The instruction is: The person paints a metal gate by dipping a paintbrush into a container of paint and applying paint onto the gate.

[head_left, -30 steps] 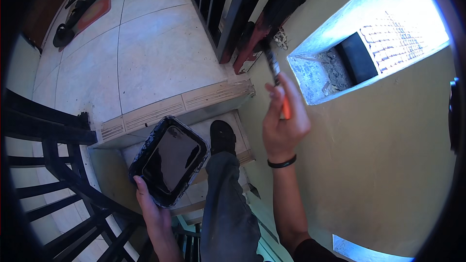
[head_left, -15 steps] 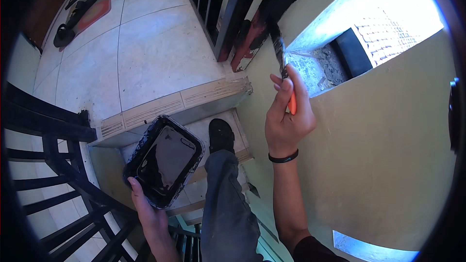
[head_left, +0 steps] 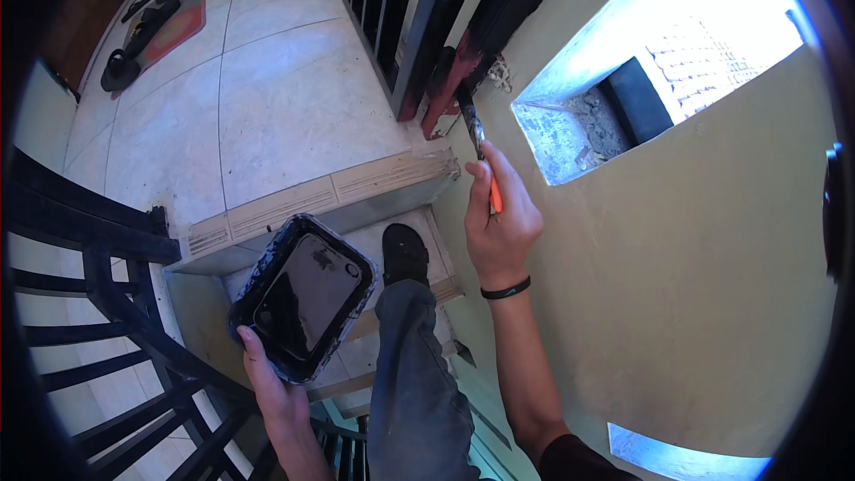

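In my left hand (head_left: 274, 385) is a black paint tray (head_left: 307, 303) with a smeared rim, held by its lower edge, the thumb over the side; dark liquid paint pools in it. My right hand (head_left: 501, 214) is closed round the orange handle of a paintbrush (head_left: 495, 194). The dark brush head is against the lower part of a post (head_left: 454, 89) beside the wall, as far as I can see. That post is black higher up and dull red near its foot, with a pale chipped patch at the bottom.
A barred gate (head_left: 392, 13) stands left of the post. Tiled steps (head_left: 329, 187) lead up to a pale landing (head_left: 267, 98) with sandals on a mat (head_left: 178, 22). Black railings (head_left: 98, 330) run along the left. An opening (head_left: 579, 138) pierces the right wall. My shoe (head_left: 405, 254) rests on a step.
My right hand has moved left and slightly down with the paintbrush, bringing its head lower on the post. The paint tray has hardly moved.
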Demonstrator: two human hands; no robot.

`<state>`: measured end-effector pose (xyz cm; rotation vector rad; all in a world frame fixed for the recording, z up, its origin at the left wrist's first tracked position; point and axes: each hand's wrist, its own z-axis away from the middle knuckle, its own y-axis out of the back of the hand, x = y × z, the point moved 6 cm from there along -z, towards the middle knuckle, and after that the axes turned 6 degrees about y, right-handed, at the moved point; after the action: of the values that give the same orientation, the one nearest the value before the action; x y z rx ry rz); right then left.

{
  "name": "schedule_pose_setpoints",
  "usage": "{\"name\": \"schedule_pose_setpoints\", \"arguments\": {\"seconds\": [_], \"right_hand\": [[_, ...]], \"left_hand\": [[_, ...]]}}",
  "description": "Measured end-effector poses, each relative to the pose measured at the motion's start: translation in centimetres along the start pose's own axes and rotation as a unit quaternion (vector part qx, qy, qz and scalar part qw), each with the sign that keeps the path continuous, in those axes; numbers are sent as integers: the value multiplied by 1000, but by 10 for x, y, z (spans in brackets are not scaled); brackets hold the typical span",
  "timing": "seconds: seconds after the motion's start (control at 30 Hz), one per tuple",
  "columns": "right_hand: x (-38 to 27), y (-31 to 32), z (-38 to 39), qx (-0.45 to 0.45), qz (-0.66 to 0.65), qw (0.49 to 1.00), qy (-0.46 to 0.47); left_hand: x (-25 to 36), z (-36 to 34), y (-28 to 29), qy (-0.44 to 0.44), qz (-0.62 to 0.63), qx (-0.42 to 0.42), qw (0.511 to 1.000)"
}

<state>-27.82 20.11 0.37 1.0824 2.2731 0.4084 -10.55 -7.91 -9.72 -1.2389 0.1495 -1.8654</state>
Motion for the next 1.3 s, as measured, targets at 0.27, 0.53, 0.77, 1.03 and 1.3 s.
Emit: {"name": "schedule_pose_setpoints", "arguments": {"seconds": [0.27,0.53,0.77,1.03,1.3], "right_hand": [[-22,45,-57,153,-56,984,72],[-5,15,-19,-21,9,997,68],[-15,29,-38,90,-36,993,65],[-6,25,-10,61,-36,997,-10],[-3,23,-16,75,-38,996,-41]], "left_hand": [[8,7,-5,-5,12,11,1000],[15,15,-2,-24,35,3,999],[14,24,3,-19,35,7,999],[11,29,6,-12,29,16,999],[8,29,4,-21,29,19,999]]}}
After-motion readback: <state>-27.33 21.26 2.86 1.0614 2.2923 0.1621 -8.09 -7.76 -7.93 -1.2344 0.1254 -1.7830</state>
